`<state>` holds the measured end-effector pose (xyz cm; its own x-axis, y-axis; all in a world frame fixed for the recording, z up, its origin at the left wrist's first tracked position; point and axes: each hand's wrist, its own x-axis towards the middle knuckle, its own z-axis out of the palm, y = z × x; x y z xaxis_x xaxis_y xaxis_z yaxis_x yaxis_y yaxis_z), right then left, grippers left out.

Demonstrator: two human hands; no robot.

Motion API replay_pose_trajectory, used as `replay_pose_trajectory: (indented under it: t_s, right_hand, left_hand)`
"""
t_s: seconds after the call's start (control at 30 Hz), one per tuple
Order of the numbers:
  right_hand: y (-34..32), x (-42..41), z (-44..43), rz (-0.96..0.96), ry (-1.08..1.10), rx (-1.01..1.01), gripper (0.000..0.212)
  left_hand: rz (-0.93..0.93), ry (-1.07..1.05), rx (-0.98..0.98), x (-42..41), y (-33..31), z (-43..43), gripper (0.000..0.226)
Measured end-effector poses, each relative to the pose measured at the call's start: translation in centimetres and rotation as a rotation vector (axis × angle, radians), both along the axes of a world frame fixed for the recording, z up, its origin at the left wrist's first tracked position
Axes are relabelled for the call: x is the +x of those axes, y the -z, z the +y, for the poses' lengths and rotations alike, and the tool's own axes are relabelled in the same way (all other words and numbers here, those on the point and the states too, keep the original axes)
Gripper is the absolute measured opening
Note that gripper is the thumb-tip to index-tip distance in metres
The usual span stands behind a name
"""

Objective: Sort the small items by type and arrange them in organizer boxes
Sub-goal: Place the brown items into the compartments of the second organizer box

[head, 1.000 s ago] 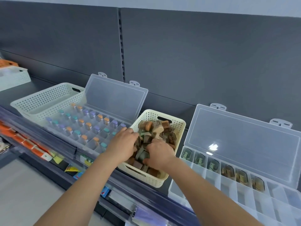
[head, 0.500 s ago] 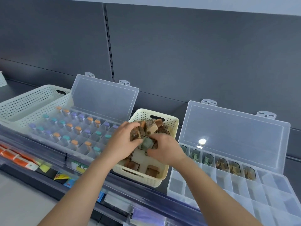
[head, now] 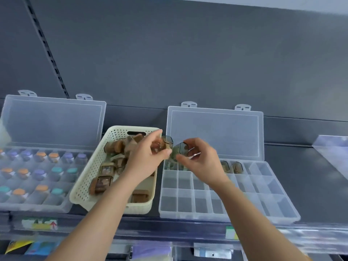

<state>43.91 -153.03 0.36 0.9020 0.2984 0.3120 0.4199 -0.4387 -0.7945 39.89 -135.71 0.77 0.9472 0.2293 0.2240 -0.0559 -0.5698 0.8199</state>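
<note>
A cream perforated basket (head: 88,178) at centre holds several small brown and clear boxes (head: 102,182). My left hand (head: 148,157) grips one small clear brownish box (head: 166,141) above the basket's right rim. My right hand (head: 199,159) holds a greenish clear box (head: 180,150) above the back-left cells of the right organizer box (head: 263,194), whose lid stands open. A few similar boxes (head: 232,166) sit in its back row. The two held boxes nearly touch.
A second open organizer (head: 37,176) on the left is filled with small vials with orange, purple and teal caps. All stand on a dark shelf (head: 310,176) against a grey back panel. A clear divider (head: 333,151) lies at far right; price labels line the shelf's front edge.
Both hands have lifted out of the basket, each with a small box, and moved right toward the right organizer. The view has swung to the right.
</note>
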Motion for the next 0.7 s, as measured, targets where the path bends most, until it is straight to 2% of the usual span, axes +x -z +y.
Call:
replay_pose_trajectory:
  t_s: [0.17,0.27,0.4,0.53,0.7]
  right_hand:
    - [-0.4,1.0,-6.2,0.003,0.117,0.008,0.040]
    - [-0.5,1.9,-10.3,-0.019,0.199,-0.047,0.044]
    - [-0.5,2.9,-15.6,-0.051,0.259,-0.156,0.041]
    - [0.2,3.9,-19.9,-0.068,0.273,-0.274,0.039]
    - [1.2,5.0,-23.1,-0.009,0.265,-0.395,0.043]
  left_hand:
    - [0.024,0.116,-0.021,2.0,-0.2,-5.8,0.050]
    - [0.028,0.170,-0.013,3.1,-0.6,-9.8,0.052]
    - [0.044,0.247,0.018,4.4,-1.0,-15.1,0.043]
    - [0.052,0.272,0.127,5.7,-0.4,-19.4,0.038]
    - [0.078,0.273,0.294,7.1,0.9,-22.6,0.042]
